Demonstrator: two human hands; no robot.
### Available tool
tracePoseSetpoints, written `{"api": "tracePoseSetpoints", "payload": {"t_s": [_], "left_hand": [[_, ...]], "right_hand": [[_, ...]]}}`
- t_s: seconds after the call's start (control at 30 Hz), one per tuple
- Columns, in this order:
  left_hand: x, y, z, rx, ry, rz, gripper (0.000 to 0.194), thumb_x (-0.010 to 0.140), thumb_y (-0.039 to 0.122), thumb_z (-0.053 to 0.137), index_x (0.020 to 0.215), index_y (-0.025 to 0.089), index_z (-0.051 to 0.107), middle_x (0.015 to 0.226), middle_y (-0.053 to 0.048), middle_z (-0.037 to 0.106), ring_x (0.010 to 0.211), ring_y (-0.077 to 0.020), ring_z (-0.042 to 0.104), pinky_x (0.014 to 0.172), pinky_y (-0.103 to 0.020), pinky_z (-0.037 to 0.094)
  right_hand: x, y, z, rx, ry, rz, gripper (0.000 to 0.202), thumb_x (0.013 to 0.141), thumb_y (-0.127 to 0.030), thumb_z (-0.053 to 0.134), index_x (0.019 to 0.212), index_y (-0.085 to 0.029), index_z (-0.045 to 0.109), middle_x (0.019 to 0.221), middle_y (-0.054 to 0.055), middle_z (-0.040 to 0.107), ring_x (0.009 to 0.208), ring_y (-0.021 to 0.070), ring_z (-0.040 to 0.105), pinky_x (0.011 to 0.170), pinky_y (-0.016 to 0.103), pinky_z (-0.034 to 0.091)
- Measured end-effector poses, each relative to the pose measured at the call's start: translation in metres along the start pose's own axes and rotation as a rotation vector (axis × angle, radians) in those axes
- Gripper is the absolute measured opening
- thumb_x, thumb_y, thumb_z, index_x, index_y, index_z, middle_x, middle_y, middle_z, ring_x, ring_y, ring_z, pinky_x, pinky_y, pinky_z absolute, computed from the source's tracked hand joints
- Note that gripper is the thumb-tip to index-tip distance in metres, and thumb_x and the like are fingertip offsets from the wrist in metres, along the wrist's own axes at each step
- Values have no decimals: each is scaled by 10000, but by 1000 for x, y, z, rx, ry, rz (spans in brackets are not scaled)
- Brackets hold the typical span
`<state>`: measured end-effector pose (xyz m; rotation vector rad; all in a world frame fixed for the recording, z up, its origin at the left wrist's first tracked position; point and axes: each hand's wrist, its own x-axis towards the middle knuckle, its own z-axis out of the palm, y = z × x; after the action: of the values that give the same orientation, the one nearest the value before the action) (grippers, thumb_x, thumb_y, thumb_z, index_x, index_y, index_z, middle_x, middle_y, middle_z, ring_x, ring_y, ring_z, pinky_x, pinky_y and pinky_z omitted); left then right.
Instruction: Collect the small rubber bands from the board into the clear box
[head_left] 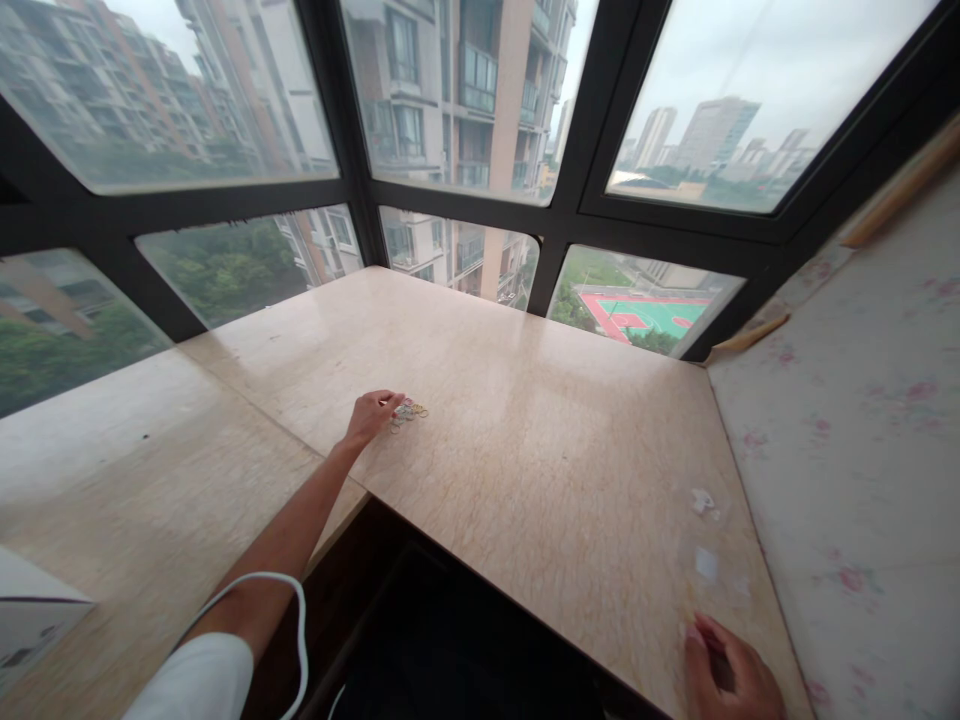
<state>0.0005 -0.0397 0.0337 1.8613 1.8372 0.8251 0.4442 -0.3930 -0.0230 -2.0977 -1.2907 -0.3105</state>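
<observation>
On the marble counter, my left hand (371, 414) reaches out with its fingers drawn together at the edge of a small pile of thin coloured rings (409, 412). Whatever lies between those fingertips is too small to make out. My right hand (731, 668) is low at the right, fingers curled and thumb close to the index finger. Just beyond it lies a clear plastic bag (706, 566) with a white patch. Whether the right fingers grip the bag's edge is unclear.
Another small clear packet with white pieces (703, 503) lies near the flowered wall (847, 500). A white box (34, 615) stands at the left. A white cable (301, 610) loops over my left arm. Dark-framed windows (465, 195) border the counter (510, 470).
</observation>
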Motion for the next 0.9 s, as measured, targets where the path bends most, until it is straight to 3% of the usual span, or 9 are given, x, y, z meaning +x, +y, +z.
{"api": "tracePoseSetpoints", "payload": {"t_s": [0.2,0.33,0.4,0.5,0.63,0.9], "left_hand": [[3,-8,8,264,-47,149,423,822,478,506,1033,149,666,1012,-123,663,913,-240,606,801,-305,446],[2,8,23,459,-68,171,618,783,612,517,1163,127,565,1146,-192,571,1080,-333,516,835,-378,428],[2,17,34,496,-50,156,586,810,610,480,1127,124,560,1170,-210,540,1098,-353,491,825,-396,421],[3,24,49,492,1,126,450,888,504,404,1060,117,556,1150,-215,538,1083,-343,493,824,-399,407],[6,18,59,421,1,148,326,926,380,358,1024,137,551,1060,-187,591,1031,-305,534,808,-373,400],[27,6,51,270,-111,164,319,851,495,475,830,206,608,795,-81,661,809,-244,605,693,-301,373]], "right_hand": [[0,-3,0,-23,14,-3,528,859,-592,348,879,-152,637,837,132,680,780,288,623,756,417,475],[0,-2,1,-18,14,-13,517,853,-590,362,870,-154,637,819,131,685,760,288,626,740,418,478],[1,-1,1,-21,10,-11,505,848,-588,369,865,-161,638,819,129,686,763,288,628,745,418,479],[2,-2,0,-21,10,-3,487,844,-580,376,860,-169,636,823,127,686,763,284,630,754,416,480],[2,-3,1,-33,26,-5,493,845,-576,372,859,-161,638,821,129,685,749,282,630,744,416,480],[1,-2,1,-57,7,4,461,838,-552,384,855,-170,640,818,128,681,769,285,624,750,416,479]]}}
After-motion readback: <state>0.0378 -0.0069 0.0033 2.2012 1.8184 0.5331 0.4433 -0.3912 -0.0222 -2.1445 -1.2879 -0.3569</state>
